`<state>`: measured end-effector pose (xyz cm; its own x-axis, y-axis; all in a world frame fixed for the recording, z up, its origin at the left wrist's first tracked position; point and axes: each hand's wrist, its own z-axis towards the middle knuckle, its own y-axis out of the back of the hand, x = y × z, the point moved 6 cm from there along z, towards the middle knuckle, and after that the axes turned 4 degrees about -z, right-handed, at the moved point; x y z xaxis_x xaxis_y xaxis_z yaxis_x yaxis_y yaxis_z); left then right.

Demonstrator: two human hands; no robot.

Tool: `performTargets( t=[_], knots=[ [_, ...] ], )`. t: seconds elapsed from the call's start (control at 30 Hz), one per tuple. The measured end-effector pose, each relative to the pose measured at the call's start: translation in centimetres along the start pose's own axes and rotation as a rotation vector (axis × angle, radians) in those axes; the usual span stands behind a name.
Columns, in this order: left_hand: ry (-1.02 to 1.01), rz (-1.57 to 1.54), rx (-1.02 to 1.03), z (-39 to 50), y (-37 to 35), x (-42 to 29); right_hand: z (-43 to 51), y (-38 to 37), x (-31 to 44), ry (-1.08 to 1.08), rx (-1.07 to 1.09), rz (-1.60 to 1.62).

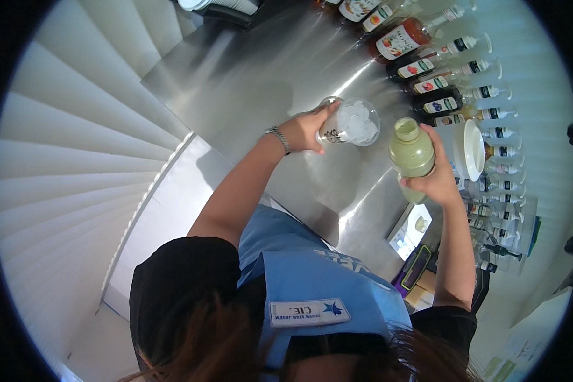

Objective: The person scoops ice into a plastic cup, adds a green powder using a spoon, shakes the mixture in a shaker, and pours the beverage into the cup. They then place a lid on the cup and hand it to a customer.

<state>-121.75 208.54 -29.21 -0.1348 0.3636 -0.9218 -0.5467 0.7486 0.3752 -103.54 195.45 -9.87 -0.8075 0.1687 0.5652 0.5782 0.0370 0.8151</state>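
My left hand (302,132) is wrapped around a clear plastic cup (325,132) that bears dark writing. The cup leans with its mouth to the right, and ice (358,122) fills the part I can see. Behind it, partly hidden, shows the rim of another clear round thing (331,100). To the right, my right hand (438,174) grips a clear bottle of pale green liquid (412,152). Its neck is uncapped and tilts slightly away from me. A gap separates bottle and cup, both above the steel counter (267,81).
Syrup bottles with pumps (441,105) line the counter's right side; several stand close to my right hand. A white bowl (473,150) sits just beyond that hand. Nearer me are a white flat device (409,231) and a purple-cased item (413,270). White pleated curtain (86,143) hangs at left.
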Motion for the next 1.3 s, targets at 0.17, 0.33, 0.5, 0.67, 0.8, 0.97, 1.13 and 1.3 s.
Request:
performTargets(
  t=[0.17, 0.33, 0.5, 0.67, 0.8, 0.97, 1.13, 1.3],
  knots=[
    [0.160, 0.052, -0.026, -0.1, -0.9, 0.9, 0.5, -0.6, 0.8, -0.015, 0.062, -0.119],
    [0.112, 0.050, -0.118, -0.1, -0.8, 0.3, 1.6, -0.2, 2.8, 0.072, 0.152, -0.422],
    [0.168, 0.006, -0.075, -0.1, -1.0, 0.3, 2.2, -0.4, 3.6, -0.027, 0.240, -0.543],
    [0.048, 0.126, -0.138, -0.2, -0.8, -0.8, 2.7, -0.4, 5.0, -0.017, 0.266, -0.656],
    [0.117, 0.132, -0.124, 0.0, -1.1, -0.4, 3.2, -0.2, 5.8, -0.041, 0.290, -0.770],
    [0.112, 0.151, -0.107, 0.5, -1.2, 0.0, 4.0, 0.2, 6.6, -0.049, 0.343, -0.859],
    [0.098, 0.138, -0.090, 0.6, -1.4, 0.3, 5.1, 0.3, 7.5, -0.016, 0.378, -0.860],
    [0.051, 0.168, -0.138, 0.5, -1.4, 0.3, 5.7, 0.6, 8.5, -0.070, 0.399, -0.926]
  ],
)
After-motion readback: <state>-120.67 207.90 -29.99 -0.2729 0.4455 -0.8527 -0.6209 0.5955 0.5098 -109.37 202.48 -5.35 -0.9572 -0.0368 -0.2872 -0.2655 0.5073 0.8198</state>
